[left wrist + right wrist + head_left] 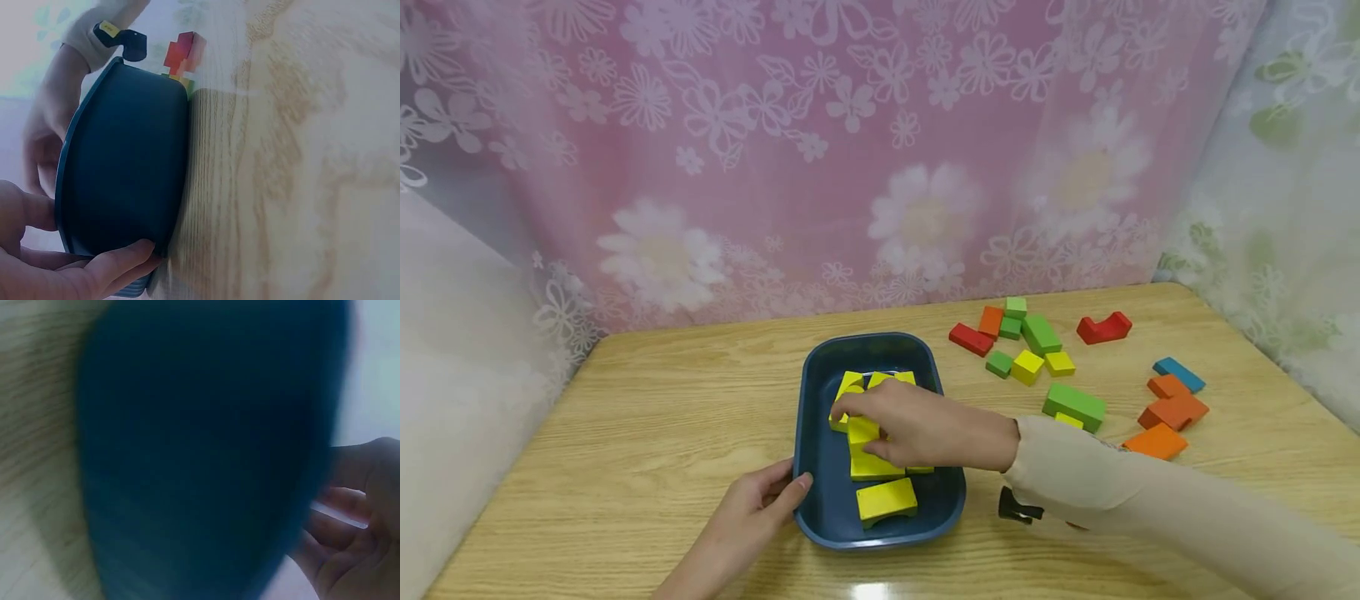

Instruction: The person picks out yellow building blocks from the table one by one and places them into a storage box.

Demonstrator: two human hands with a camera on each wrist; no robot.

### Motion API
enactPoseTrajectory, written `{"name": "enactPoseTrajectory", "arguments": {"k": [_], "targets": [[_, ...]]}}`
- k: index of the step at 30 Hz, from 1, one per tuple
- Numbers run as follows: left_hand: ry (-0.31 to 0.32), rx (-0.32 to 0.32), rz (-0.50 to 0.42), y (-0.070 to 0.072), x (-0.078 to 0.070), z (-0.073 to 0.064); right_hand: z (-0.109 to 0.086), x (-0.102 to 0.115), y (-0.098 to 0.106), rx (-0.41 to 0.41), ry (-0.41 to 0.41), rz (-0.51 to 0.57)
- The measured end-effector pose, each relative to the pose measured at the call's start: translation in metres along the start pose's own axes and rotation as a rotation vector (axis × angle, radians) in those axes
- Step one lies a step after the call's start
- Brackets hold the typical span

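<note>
A dark blue plastic tub (820, 508) stands on the table with several yellow blocks inside. My left hand (752, 508) grips its left side, thumb over the rim and fingers against the outer wall, as the left wrist view also shows. Inside the tub, my right hand (917, 421) reaches down from the right, its fingers and thumb around a yellow block (862, 431) among the others. A yellow arch block (886, 500) lies near the tub's front end. In the right wrist view the tub wall (206, 450) hides the fingertips of my right hand (362, 525).
On the wooden table (685, 417), right of the tub, lie several green, yellow, orange and red blocks, among them a long green block (1075, 406). Farther right are a blue block (1180, 374) and orange blocks (1172, 411). A red curved block (1103, 327) sits near the back edge.
</note>
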State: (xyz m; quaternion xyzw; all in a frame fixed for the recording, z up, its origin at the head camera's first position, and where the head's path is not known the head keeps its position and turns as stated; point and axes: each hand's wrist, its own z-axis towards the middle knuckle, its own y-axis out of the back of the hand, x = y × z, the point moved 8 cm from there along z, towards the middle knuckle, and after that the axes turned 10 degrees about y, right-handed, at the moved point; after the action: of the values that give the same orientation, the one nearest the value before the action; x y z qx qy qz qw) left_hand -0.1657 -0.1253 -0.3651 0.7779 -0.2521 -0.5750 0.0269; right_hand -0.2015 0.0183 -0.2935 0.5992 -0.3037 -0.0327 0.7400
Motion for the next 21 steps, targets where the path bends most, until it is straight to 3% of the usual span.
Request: {"name": "enactPoseTrajectory", "arguments": {"k": [4,9,21], "targets": [[-0.011,0.024,-0.007,0.0,0.0,0.0,0.016,0.003,-0.015,0.061,0.007,-0.056],[-0.002,0.018,0.001,0.001,0.002,0.001,0.029,-0.001,-0.024,0.054,0.028,-0.052],[-0.005,0.013,-0.003,0.002,0.001,0.0,0.039,-0.002,-0.037,0.062,0.046,-0.056]]}}
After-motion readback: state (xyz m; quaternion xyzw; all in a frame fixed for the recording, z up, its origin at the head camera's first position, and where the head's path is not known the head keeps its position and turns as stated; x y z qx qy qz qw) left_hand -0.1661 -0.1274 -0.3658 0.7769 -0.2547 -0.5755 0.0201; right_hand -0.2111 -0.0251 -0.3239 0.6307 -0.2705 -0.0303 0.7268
